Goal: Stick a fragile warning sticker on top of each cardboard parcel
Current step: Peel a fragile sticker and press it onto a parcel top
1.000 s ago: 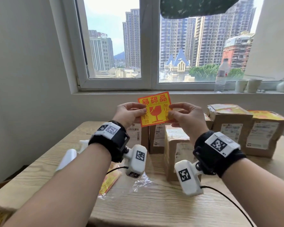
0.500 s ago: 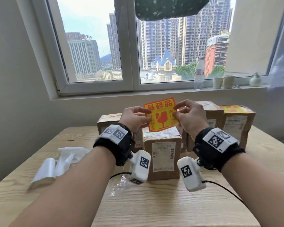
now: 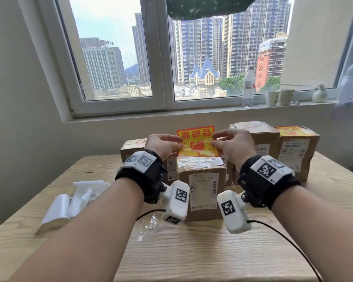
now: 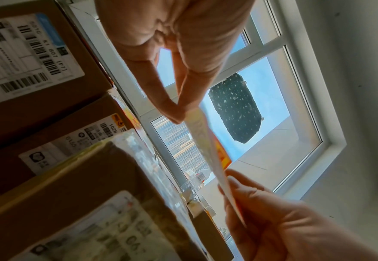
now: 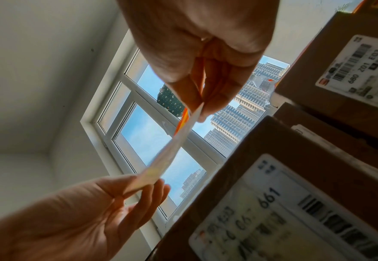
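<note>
A yellow-and-red fragile sticker (image 3: 196,143) is stretched between both hands, just above and behind the taped top of the front cardboard parcel (image 3: 202,180). My left hand (image 3: 178,143) pinches its left edge and my right hand (image 3: 214,140) pinches its right edge. The left wrist view shows the sticker (image 4: 206,141) edge-on, running from the left hand (image 4: 181,113) to the right hand (image 4: 228,181). In the right wrist view the sticker (image 5: 172,146) spans from the right hand (image 5: 199,109) to the left hand (image 5: 143,185). Several more parcels stand behind; the far right one (image 3: 298,155) has a yellow sticker on top.
Crumpled white plastic (image 3: 75,198) lies at the table's left, and a scrap of clear film (image 3: 149,224) sits in front of the parcels. On the windowsill stand a water bottle (image 3: 248,86), two cups (image 3: 279,96) and a small vase (image 3: 319,95). A black cable (image 3: 283,239) trails from the right wrist.
Both hands have lowered the sticker from in front of the window wall to just above the front parcel, and the view has swung so the parcels sit centred.
</note>
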`<state>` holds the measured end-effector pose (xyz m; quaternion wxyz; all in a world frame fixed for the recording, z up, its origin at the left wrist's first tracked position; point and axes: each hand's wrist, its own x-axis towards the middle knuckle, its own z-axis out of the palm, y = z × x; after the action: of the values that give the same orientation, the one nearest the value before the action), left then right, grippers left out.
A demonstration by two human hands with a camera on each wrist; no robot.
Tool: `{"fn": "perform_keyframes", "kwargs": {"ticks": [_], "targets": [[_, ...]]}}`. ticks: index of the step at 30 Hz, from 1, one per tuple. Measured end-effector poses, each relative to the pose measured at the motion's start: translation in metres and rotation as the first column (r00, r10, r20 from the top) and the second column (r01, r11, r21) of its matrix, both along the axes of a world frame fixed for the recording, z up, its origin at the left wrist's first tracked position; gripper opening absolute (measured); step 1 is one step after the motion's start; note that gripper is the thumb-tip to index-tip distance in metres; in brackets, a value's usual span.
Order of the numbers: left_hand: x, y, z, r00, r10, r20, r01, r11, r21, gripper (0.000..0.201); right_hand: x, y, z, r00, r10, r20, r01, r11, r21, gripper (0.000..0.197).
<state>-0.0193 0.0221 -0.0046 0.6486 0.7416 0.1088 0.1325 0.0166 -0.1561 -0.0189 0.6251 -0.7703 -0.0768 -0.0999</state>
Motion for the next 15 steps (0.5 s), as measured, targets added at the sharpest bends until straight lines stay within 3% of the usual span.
{"fn": "perform_keyframes", "kwargs": {"ticks": [7, 15], "targets": [[0.0025, 0.0017, -0.0083, 0.995, 0.064, -0.071, -0.048, 0.978, 0.205, 0.009, 0.0079, 0.0018, -0.0111, 0.999, -0.034, -0.018, 0.031, 0.991, -0.134, 0.021], [0.0064, 0.0001, -0.0066, 0.995, 0.084, -0.061, -0.068, 0.972, 0.227, 0.013, 0.0099, -0.0006, -0.0088, 1.0, -0.014, -0.027, 0.01, 0.986, -0.169, 0.024]]}}
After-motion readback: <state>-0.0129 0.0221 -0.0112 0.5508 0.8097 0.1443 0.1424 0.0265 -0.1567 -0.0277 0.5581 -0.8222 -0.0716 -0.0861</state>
